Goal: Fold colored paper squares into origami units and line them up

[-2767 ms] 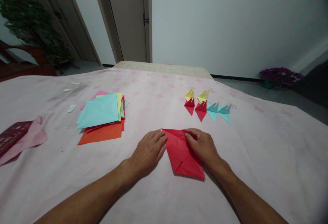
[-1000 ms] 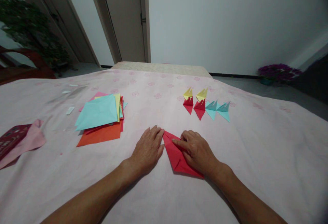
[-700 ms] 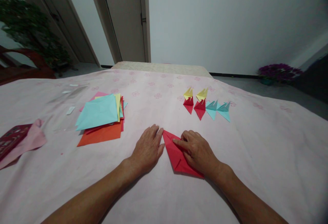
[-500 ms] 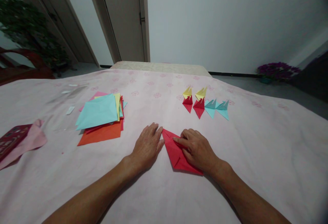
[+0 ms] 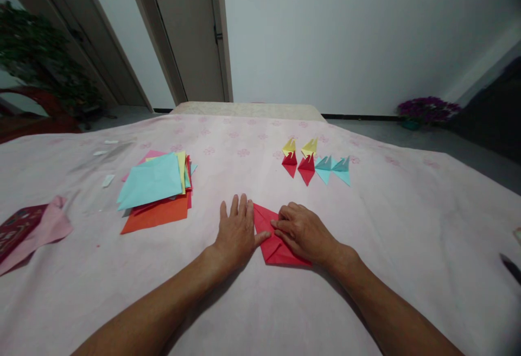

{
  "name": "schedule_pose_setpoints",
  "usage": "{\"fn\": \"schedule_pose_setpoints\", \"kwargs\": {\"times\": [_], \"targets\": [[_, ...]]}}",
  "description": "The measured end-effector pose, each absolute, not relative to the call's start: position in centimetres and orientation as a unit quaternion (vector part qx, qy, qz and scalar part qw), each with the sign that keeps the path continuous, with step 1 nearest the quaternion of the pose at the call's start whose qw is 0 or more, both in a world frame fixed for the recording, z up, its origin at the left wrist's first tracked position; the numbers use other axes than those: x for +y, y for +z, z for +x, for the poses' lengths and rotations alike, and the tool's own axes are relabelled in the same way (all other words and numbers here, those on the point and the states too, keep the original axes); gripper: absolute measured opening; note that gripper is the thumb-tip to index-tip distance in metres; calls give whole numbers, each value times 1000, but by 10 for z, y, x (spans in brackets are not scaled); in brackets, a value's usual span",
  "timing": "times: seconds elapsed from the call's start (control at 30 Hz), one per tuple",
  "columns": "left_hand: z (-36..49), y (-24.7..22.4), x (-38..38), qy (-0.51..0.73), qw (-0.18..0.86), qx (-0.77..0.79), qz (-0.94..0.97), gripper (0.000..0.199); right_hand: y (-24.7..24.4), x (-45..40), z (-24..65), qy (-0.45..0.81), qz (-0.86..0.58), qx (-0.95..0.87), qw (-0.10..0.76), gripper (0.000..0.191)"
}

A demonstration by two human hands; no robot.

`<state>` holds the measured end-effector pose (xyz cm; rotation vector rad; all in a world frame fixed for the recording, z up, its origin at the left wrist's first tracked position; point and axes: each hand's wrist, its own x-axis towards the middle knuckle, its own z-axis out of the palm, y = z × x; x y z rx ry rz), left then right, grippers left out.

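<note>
Lettering on maroon packet (image 5: 19,227) is blurred; left hand (image 5: 236,236) now spreads wide, thumb on red paper (image 5: 280,255); right hand (image 5: 305,232) curls there, grip unclear.

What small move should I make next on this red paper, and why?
Probably smooth the red paper with the right hand: its fingertips rest on the creased surface, and the thumb of the left hand lies on it, perhaps steadying it.
</note>
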<state>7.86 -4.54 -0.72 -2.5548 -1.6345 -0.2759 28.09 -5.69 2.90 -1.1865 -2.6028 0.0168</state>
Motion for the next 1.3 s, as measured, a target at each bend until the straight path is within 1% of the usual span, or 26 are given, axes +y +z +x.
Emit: {"fn": "schedule_pose_setpoints", "kwargs": {"times": [0.1, 0.3, 0.53, 0.67, 0.77, 0.87, 0.93, 1.1, 1.2, 1.23, 1.3], "targets": [[79, -7, -45, -91, 56, -533, -839, 74, 29, -57, 280, 1, -413, -901, 134, 19], [82, 0, -44, -50, 47, -534, -842, 77, 29, -57, 279, 16, -422, -896, 139, 22], [83, 0, -44, -53, 51, -543, -837, 76, 27, -57, 281, 25, -406, -903, 140, 25], [84, -3, -44, -26, 46, -557, -829, 81, 33, -58, 280, 65, -428, -894, 114, 30], [85, -2, -44, 0, 37, -567, -823, 85, 41, -59, 277, 94, -456, -880, 88, 37], [85, 3, -45, 14, 31, -568, -822, 85, 51, -62, 271, 95, -507, -854, 73, 43], [86, 7, -46, 21, 27, -568, -823, 85, 58, -65, 265, 90, -532, -840, 53, 44], [84, 8, -47, 12, 20, -571, -821, 75, 63, -83, 246, 68, -570, -819, 4, 38], [81, 5, -46, -6, 18, -570, -822, 67, 55, -99, 234, 26, -600, -800, -5, 25], [80, 5, -45, -10, 17, -568, -823, 66, 51, -104, 230, 10, -609, -793, -11, 24], [77, 6, -42, -16, 17, -561, -828, 63, 44, -113, 222, -13, -624, -781, -25, 31]]}}
